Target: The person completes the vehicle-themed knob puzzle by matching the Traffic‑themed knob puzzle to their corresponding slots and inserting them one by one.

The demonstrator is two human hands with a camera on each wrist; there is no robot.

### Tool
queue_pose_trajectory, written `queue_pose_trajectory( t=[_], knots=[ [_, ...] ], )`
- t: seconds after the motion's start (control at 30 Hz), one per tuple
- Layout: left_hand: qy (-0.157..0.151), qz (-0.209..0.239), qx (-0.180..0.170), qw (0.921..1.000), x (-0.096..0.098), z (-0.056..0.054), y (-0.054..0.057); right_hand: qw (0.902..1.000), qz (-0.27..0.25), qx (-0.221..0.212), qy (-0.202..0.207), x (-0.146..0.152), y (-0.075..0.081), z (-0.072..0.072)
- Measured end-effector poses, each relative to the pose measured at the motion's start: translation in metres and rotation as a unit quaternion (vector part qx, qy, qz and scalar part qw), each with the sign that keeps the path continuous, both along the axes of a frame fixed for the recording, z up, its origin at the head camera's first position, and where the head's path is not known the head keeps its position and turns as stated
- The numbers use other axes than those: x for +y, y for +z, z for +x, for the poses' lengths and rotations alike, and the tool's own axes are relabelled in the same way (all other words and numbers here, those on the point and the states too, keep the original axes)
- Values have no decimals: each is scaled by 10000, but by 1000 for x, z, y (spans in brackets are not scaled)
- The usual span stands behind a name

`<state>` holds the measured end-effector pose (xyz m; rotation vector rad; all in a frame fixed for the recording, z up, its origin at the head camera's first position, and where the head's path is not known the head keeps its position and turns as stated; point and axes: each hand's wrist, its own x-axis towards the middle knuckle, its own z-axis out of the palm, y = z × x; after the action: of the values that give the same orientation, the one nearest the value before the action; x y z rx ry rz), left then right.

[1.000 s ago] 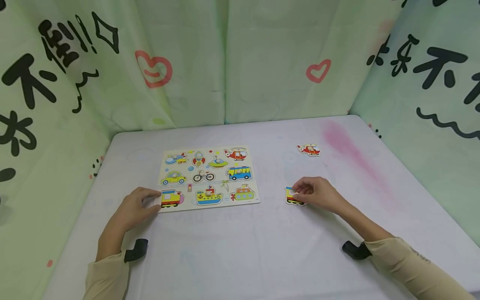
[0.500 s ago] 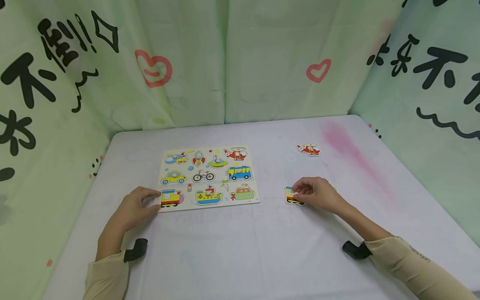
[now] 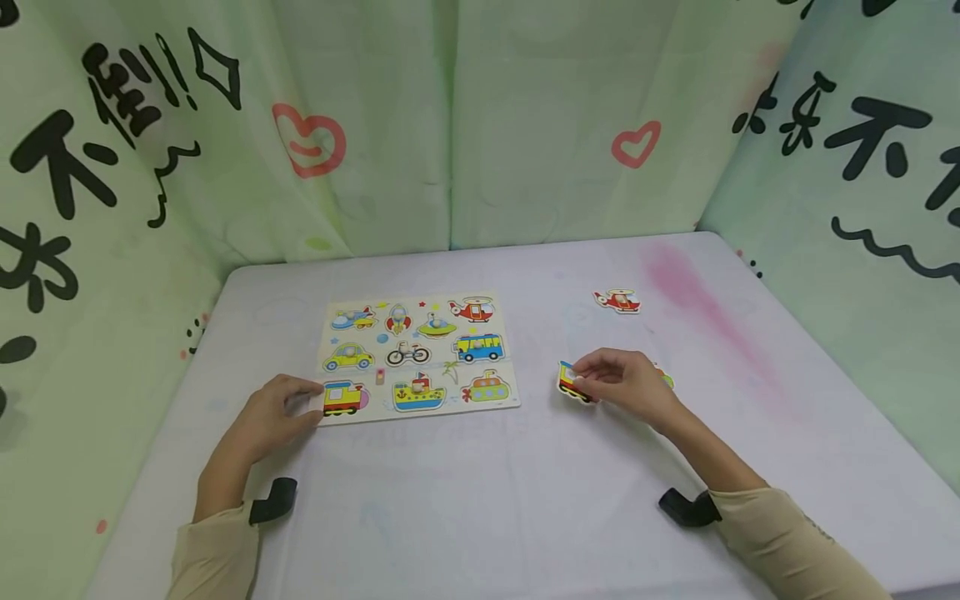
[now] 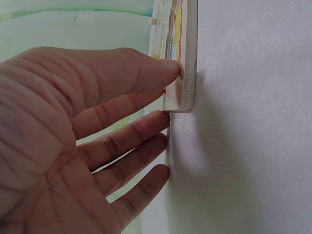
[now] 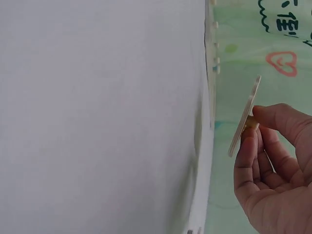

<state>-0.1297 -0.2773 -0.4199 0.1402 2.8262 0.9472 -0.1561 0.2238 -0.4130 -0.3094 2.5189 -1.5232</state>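
Note:
My right hand (image 3: 626, 385) pinches a train puzzle piece (image 3: 568, 382) by its small knob. The piece is tilted and lifted off the table; in the right wrist view the thin train piece (image 5: 245, 117) shows edge-on, apart from the cloth. Left of centre lies a puzzle board (image 3: 378, 398) with vehicle pictures in rows. At its near left corner my left hand (image 3: 266, 417) touches the edge with thumb and index finger. In the left wrist view the thumb (image 4: 146, 73) rests against the board's corner (image 4: 187, 92), and the other fingers are spread, nearly straight.
A red helicopter piece (image 3: 618, 301) lies on the white-covered table (image 3: 450, 508) farther back on the right. Behind my right hand a partly hidden, colourful piece (image 3: 665, 378) peeks out. Green printed curtains (image 3: 375, 200) stand along the back and sides.
My right hand has raised the train piece off the table, tilting it and shifting slightly left. More of the piece behind it now shows. The left hand and the board stay put.

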Motion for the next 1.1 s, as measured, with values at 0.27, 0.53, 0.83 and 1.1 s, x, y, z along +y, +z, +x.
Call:
queue_pose_trajectory(
  t=[0.27,0.53,0.83,1.1],
  knots=[
    [-59,0,65,10000,0,1,0,9980,-529,-287,182,-28,4,-2],
    [8,-56,20,10000,0,1,0,9962,-653,-264,509,-61,12,-7],
    [84,-88,-54,9999,0,1,-1,9930,-791,-149,864,-97,11,-20],
    [135,-121,-133,9997,2,0,0,9903,-852,-164,1085,-127,8,-31]
  ],
)
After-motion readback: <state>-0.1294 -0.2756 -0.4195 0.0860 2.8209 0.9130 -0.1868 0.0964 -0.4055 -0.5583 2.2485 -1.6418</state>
